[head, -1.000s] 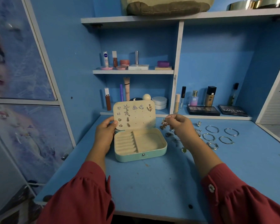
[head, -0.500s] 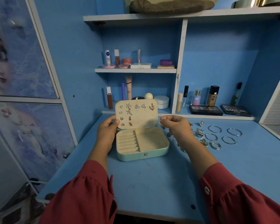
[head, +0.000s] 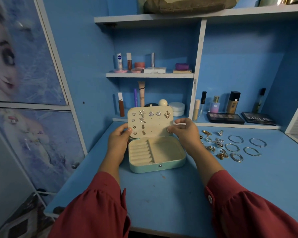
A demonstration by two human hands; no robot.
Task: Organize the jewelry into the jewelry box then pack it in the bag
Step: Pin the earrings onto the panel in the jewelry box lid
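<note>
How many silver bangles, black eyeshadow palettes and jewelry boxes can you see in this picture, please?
Thin silver wire bangles on the blue table: 5
Flat black eyeshadow palettes on the lowest shelf: 2
Open mint-green jewelry box with cream lining: 1
Total: 8

Matt velvety jewelry box [head: 163,166] lining; shiny metal bangles [head: 235,139].

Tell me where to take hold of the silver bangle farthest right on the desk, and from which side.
Pinch the near rim of the silver bangle, coming down from above. It lies flat on the blue desk as a thin open ring, apart from its neighbours, so one finger can probably drop inside the ring and the thumb outside for a grip.
</note>
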